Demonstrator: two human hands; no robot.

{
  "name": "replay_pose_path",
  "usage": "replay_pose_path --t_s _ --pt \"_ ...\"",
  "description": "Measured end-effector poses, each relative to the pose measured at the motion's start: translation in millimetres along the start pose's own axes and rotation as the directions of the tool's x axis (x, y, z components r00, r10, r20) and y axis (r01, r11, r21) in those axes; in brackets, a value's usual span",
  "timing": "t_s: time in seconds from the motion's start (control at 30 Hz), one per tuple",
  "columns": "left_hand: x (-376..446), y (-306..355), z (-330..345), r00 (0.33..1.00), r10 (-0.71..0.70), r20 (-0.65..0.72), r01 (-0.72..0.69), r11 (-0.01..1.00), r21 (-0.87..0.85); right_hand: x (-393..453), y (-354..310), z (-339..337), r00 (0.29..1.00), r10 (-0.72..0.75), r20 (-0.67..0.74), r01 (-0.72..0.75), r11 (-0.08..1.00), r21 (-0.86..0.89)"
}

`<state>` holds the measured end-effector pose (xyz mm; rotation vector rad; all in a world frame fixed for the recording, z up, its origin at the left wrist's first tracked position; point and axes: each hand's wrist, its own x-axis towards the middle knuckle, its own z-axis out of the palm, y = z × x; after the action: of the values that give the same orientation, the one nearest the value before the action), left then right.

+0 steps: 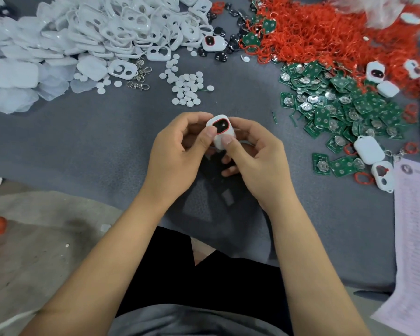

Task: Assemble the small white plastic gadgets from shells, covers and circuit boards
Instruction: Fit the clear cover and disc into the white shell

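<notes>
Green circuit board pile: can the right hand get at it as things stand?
Probably not yet. The right hand and left hand both pinch the white gadget. The green circuit board pile lies uncovered on that side, so the path looks free once the hand lets go.

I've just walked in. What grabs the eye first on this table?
Dead centre, the left hand and right hand pinch one small white gadget with a red-rimmed black window. Behind, a red ring heap blazes far right, and white shells pile far left.
</notes>
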<state>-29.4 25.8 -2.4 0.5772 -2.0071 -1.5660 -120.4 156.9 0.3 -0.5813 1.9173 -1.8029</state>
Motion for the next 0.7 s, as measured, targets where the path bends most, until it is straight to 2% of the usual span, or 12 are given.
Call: replay_pose_path --t_s 0.13,0.37,0.57,0.7 --pt "0.3 -0.4 -0.5 1.000 -0.017 -0.004 0.016 0.999 -0.032 1.4 1.0 -0.8 1.000 0.012 0.022 -0.013 1.000 0.017" --pt "2.0 -1.8 -4.9 0.992 0.067 0.106 -0.066 0.998 -0.011 0.8 -1.1 -5.9 0.999 0.036 0.033 -0.041 0.981 0.189" --pt "1.5 -2.2 -5.0 0.987 0.008 0.162 0.002 0.998 -0.062 1.7 -4.0 -6.8 0.997 0.072 0.025 -0.076 0.970 0.230" --pt "1.0 -1.2 -2.6 0.984 0.015 0.177 -0.010 1.000 -0.024 0.6 -5.2 -6.8 0.996 0.089 -0.005 -0.086 0.974 0.211"
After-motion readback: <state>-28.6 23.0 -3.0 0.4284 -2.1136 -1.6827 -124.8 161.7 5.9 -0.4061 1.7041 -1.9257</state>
